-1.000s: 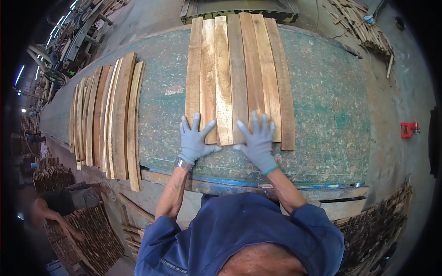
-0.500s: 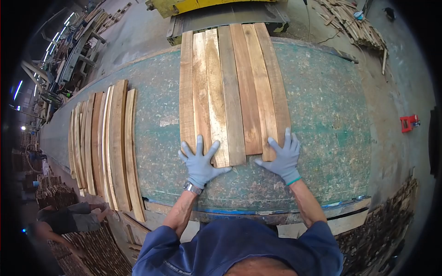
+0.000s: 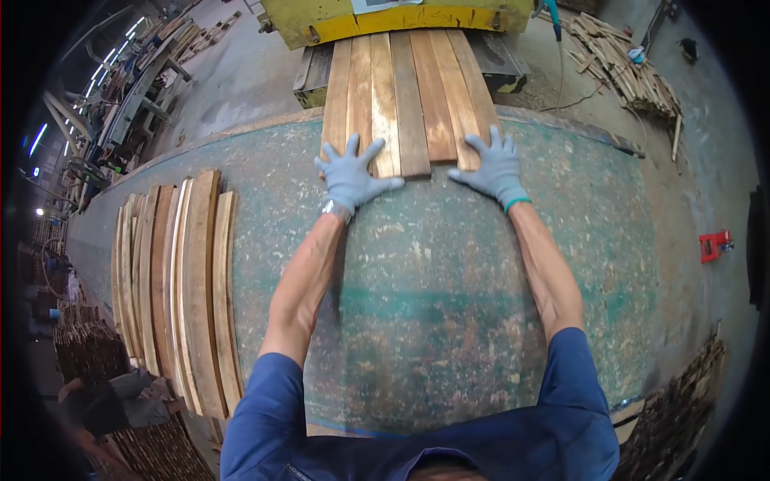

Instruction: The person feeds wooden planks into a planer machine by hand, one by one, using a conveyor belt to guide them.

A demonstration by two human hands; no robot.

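Observation:
Several wooden boards (image 3: 408, 112) lie side by side on the worn green table (image 3: 449, 321), their far ends under the yellow machine (image 3: 385, 26). My left hand (image 3: 351, 178), in a grey glove, rests with fingers spread on the near ends of the left boards. Likewise gloved, my right hand (image 3: 493, 170) is spread over the near ends of the right boards. The thumbs of both hands point inward along the boards' uneven near edge. Neither hand is closed around a board.
To the left, a second row of boards (image 3: 200, 297) lies along the table. Stacked strips (image 3: 164, 441) stand at lower left, near a person (image 3: 104, 409). Scrap wood (image 3: 626, 68) is heaped at upper right, and a red object (image 3: 712, 247) sits on the floor at right.
Both hands have moved forward, away from my body, and the row of boards has slid with them under the yellow machine. My arms are now stretched out farther.

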